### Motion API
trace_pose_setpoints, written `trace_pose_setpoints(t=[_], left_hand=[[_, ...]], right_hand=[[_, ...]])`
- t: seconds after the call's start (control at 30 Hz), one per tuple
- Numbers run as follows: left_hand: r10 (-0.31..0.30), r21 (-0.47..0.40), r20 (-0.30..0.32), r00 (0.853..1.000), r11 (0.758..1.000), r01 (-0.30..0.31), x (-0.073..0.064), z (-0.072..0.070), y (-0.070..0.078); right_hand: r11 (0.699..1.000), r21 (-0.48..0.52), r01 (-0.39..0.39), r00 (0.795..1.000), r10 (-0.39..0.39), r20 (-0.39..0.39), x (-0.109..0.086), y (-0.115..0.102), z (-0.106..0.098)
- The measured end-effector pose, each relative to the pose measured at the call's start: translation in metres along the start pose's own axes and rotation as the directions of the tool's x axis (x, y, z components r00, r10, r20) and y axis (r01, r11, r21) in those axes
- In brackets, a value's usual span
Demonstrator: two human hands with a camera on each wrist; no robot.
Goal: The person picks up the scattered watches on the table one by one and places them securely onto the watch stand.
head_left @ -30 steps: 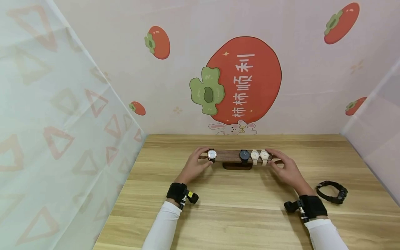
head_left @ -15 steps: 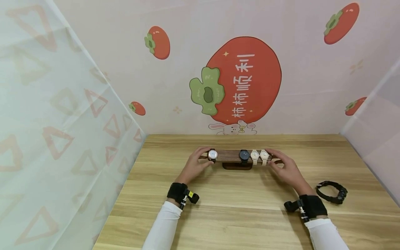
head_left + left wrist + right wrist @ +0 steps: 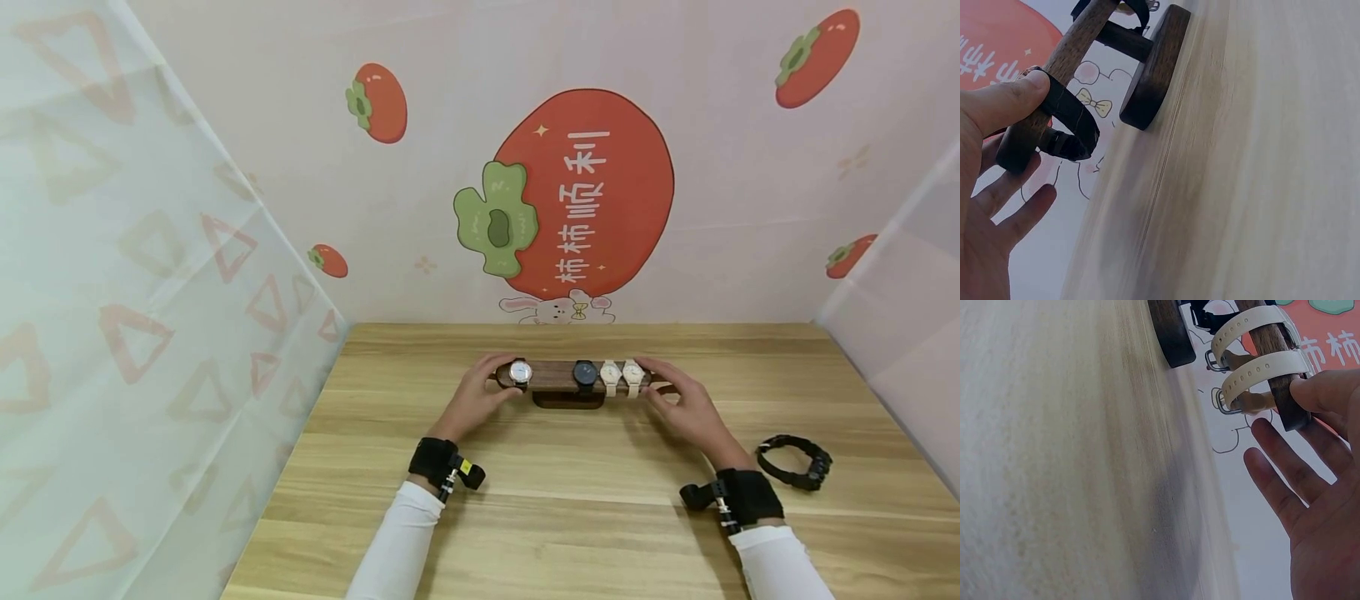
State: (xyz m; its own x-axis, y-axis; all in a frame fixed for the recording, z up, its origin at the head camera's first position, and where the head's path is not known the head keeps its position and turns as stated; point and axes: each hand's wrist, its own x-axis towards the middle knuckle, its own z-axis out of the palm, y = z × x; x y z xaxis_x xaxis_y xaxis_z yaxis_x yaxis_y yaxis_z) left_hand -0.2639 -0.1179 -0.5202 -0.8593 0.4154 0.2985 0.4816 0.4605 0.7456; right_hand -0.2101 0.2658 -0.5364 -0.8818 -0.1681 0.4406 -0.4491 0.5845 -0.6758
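Observation:
A dark wooden watch stand (image 3: 552, 377) holds several wristwatches along its raised bar. My left hand (image 3: 474, 402) pinches the silver-cased wristwatch (image 3: 520, 372) near the bar's left end. In the left wrist view, the thumb presses its black strap (image 3: 1072, 111), which loops around the bar. At the other end, my right hand (image 3: 692, 412) grips the bar tip between thumb and index finger. Close beside that grip hang two cream watches (image 3: 622, 374), their buckled straps (image 3: 1266, 369) showing in the right wrist view. Left of them is a black watch (image 3: 585, 373).
A chunky black watch (image 3: 795, 462) lies on the wooden table (image 3: 555, 517), right of the right forearm. The stand's foot (image 3: 567, 402) rests on the tabletop. Behind rises a wall with persimmon prints (image 3: 622, 192); a patterned side wall (image 3: 165, 333) bounds the left.
My left hand has slid the silver-cased wristwatch a little to the right along the bar, leaving more of its left end bare. The right hand stays in place.

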Motion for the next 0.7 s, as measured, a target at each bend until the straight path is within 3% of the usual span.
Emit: trace_pose_setpoints(t=[0.33,0.7], left_hand=[[0.028,0.059,0.026,0.999,0.998,-0.03,0.007,0.012,0.005],[0.004,0.109,0.028,1.0,0.994,-0.007,0.007,0.017,0.011]], right_hand=[[1.0,-0.002,0.003,1.0,-0.003,-0.005,0.0,0.001,0.0],[1.0,0.003,-0.005,1.0,0.005,-0.006,-0.001,0.0,0.0]])
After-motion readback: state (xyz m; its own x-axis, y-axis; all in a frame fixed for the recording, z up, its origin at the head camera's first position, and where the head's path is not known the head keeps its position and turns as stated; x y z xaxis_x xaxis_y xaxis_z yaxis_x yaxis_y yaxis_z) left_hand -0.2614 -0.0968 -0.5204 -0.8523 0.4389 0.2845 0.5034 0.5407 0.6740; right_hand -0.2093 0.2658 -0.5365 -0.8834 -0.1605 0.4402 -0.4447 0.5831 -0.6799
